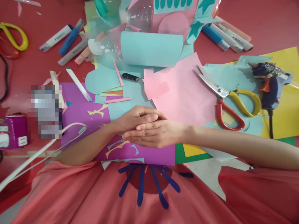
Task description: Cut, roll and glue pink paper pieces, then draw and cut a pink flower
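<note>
I see the left hand [137, 116] and right hand [155, 133] pressed flat together, palms meeting, fingers straight, over the purple paper [81, 115] at the table's near edge. Whether anything lies between the palms, I cannot tell. Pink paper [184, 93] sits just beyond; scissors [230, 102] rest to the right, near a glue gun [268, 84].

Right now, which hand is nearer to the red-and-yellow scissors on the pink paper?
Right. The right hand lies palm-up just left of the scissors; the left hand rests on top of it, reaching in from farther left.
</note>
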Tool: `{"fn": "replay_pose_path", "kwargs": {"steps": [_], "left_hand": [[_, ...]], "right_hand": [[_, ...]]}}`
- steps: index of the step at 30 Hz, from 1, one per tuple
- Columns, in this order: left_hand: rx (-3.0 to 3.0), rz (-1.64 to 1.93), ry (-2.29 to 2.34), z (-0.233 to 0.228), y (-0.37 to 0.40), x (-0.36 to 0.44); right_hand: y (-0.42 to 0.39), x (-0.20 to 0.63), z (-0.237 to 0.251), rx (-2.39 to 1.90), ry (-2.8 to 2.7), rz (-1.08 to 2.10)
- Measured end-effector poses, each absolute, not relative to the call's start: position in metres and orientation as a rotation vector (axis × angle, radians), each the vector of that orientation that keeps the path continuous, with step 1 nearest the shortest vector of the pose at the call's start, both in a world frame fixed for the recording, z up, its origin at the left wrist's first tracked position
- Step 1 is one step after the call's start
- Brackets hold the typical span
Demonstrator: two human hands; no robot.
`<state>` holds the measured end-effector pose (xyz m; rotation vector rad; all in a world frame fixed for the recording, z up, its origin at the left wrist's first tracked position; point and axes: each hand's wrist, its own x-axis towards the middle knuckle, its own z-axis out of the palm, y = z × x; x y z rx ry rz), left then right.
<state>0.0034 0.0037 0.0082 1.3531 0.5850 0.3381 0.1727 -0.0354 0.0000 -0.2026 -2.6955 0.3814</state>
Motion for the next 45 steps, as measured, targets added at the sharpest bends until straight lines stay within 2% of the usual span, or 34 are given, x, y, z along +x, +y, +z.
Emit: {"fn": "replay_pose_path", "kwargs": {"steps": [3,5,27,38,42,43,45], "left_hand": [[1.373,0.345,0.611,0.009,0.004,0.003],[1.382,0.353,0.608,0.008,0.005,0.003],[1.638,0.587,0.611,0.009,-0.003,0.006],[1.602,0.568,0.628,0.011,-0.005,0.005],[1.403,0.632,0.639,0.009,-0.007,0.008],[1.343,0.665,0.657,0.008,-0.007,0.009],[1.264,0.754,0.721,0.003,-0.006,0.011]], "right_hand": [[-0.034,0.169,0.004,-0.035,-2.604,0.009],[-0.033,0.169,0.005,0.015,-2.572,-0.091],[-0.035,0.165,0.01,0.027,-2.519,-0.103],[-0.037,0.168,0.01,0.027,-2.555,-0.12],[-0.037,0.168,0.01,0.026,-2.492,-0.059],[-0.036,0.167,0.01,-0.003,-2.444,0.031],[-0.033,0.168,0.012,-0.182,-2.261,0.425]]}}
